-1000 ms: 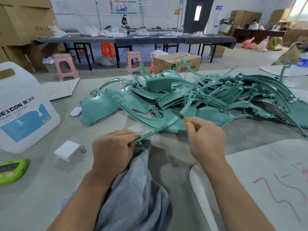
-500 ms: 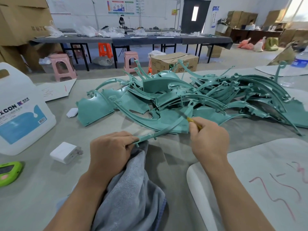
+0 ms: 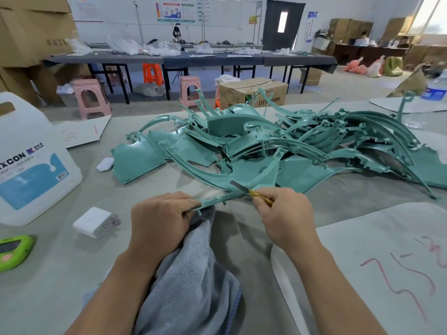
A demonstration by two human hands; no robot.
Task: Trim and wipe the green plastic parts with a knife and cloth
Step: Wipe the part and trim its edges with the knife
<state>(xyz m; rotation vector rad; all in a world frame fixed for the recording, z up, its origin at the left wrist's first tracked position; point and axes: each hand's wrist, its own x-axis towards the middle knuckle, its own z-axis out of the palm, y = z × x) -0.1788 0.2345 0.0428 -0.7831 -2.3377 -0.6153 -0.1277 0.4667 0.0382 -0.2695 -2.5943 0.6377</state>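
A long curved green plastic part [image 3: 219,199] runs from my left hand [image 3: 159,221] up toward the pile of green parts [image 3: 278,151]. My left hand pinches the near end of that strip, and a grey cloth [image 3: 191,276] hangs under the same hand and across my forearm. My right hand [image 3: 283,218] grips a small knife [image 3: 249,191] with a yellow handle. Its grey blade lies against the strip's upper edge, just left of my right fingers.
A large white jug [image 3: 31,165] stands at the left. Near it lie a white charger block [image 3: 93,222], a green device [image 3: 13,250] and a small white case [image 3: 105,163]. White cardboard [image 3: 377,262] with red scribbles covers the right. A water bottle [image 3: 433,95] stands far right.
My right hand has drawn the knife nearer along the strip, toward my left hand. The left hand keeps its hold on the strip's end and the cloth.
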